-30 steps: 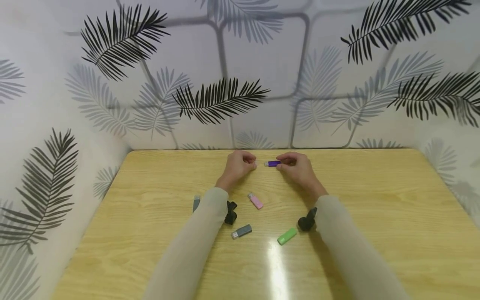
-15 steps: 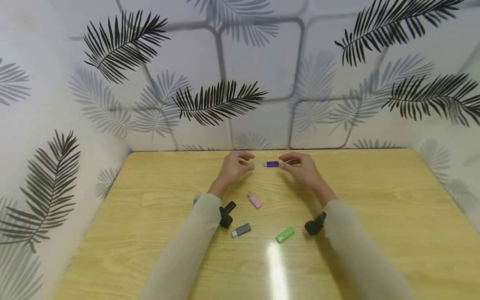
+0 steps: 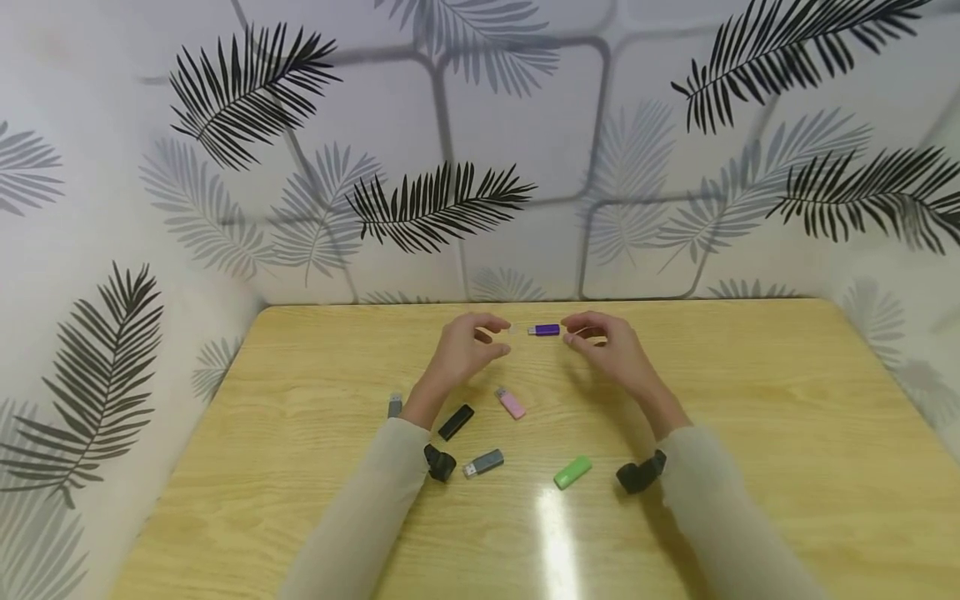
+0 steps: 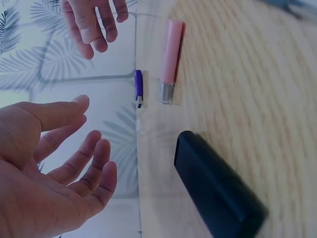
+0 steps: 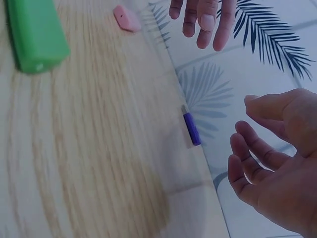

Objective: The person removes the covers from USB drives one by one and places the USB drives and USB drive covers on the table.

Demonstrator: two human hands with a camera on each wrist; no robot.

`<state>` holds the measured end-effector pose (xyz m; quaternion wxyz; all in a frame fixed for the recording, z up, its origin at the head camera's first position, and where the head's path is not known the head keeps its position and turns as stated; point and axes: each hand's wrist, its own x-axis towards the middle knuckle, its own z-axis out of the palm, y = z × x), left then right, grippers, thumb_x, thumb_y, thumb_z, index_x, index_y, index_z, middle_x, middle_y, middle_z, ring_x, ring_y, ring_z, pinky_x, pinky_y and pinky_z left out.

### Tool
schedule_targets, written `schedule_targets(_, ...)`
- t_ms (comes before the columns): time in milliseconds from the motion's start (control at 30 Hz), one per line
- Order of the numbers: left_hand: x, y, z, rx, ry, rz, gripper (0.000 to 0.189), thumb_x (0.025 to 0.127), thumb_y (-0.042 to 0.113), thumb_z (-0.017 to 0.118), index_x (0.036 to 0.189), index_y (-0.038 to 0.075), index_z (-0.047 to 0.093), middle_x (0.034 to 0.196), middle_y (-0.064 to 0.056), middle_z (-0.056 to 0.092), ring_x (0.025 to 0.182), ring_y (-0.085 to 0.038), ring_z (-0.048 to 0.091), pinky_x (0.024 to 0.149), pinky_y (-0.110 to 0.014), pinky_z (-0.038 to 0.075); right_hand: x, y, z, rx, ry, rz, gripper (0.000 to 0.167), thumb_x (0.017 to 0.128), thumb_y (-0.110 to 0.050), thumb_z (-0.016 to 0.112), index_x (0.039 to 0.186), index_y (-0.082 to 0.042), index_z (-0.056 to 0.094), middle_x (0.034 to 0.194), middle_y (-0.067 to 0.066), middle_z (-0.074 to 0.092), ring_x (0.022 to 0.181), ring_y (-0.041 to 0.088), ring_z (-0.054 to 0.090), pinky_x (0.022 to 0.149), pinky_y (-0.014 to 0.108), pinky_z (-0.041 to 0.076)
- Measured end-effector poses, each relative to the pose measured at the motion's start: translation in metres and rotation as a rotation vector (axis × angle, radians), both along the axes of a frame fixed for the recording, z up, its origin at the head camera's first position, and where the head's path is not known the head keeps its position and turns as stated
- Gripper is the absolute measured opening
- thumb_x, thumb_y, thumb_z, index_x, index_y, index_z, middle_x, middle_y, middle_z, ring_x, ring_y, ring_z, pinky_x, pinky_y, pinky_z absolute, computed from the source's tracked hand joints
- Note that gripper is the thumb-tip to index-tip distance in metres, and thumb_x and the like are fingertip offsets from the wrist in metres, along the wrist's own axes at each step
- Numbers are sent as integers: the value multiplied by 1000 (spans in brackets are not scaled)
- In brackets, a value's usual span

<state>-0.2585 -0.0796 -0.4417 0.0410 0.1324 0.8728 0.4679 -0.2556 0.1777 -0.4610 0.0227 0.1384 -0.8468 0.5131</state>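
Note:
A purple USB stick (image 3: 546, 330) lies flat near the table's back edge, its metal plug pointing left. Just left of the plug lies a small clear piece (image 3: 513, 329), possibly a cap; it is hard to make out. My left hand (image 3: 467, 348) hovers beside that piece with fingers spread and nothing held, as the left wrist view also shows. To the right of the purple stick is my right hand (image 3: 613, 348), thumb and fingers apart, holding nothing. The right wrist view has the purple stick (image 5: 191, 128) apart from the fingers.
Nearer on the wooden table (image 3: 750, 375) lie a pink USB stick (image 3: 511, 403), a black one (image 3: 456, 422), a grey one (image 3: 483, 463) and a green one (image 3: 573, 472). Another grey stick (image 3: 395, 406) is partly behind my left forearm. A leaf-patterned wall covering (image 3: 525, 242) rises behind.
My right hand has let go of the purple stick and drawn back right. My left fingers have opened and moved off the clear piece. The black stick has come into view as the left arm shifted.

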Motion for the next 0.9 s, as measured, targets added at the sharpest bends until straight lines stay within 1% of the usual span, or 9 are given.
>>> schedule_targets(167,12,-3,3,19,68,4,34,93,9,77,127,7,71,123,-16,66,107,-33,65,83,-42,58,8,-3,4,-49,28,11,32,100,-13,69,127,3,67,114,20,69,105,33,65,89,45,54)
schedule_targets(333,26,-9,4,55,105,13,33,94,10,77,126,6,71,121,-15,67,107,-33,65,83,-44,57,18,-7,8,-57,24,-3,34,100,-17,70,130,-1,66,116,16,69,106,28,64,86,37,54)
schedule_targets(433,33,-11,5,60,141,17,32,94,10,76,125,6,71,121,-16,68,106,-33,65,83,-45,57,25,-9,11,-63,26,-12,33,100,-17,70,130,-4,66,116,14,69,107,26,63,85,37,54)
schedule_targets(500,37,-13,6,59,150,20,32,94,9,76,126,6,71,121,-17,67,106,-34,65,83,-46,56,28,-10,13,-71,37,-15,32,99,-17,71,129,-4,67,116,14,69,106,26,64,85,38,55)
schedule_targets(567,40,-15,7,53,160,23,33,94,8,76,126,5,71,121,-16,68,106,-33,65,83,-46,55,32,-11,13,-84,49,-14,32,99,-16,71,128,-5,67,115,15,68,105,26,64,83,38,55)
schedule_targets(767,53,-23,7,58,174,43,35,92,6,78,126,6,71,120,-14,68,104,-31,66,83,-46,54,40,-13,12,-129,71,-10,30,98,-14,72,127,-5,68,117,20,68,105,26,63,79,34,55)
schedule_targets(900,61,-30,5,68,199,68,36,91,5,78,126,6,70,118,-16,68,103,-32,66,81,-45,53,44,-16,12,-151,69,0,31,99,-16,72,127,-6,69,117,20,67,105,26,63,81,37,54)
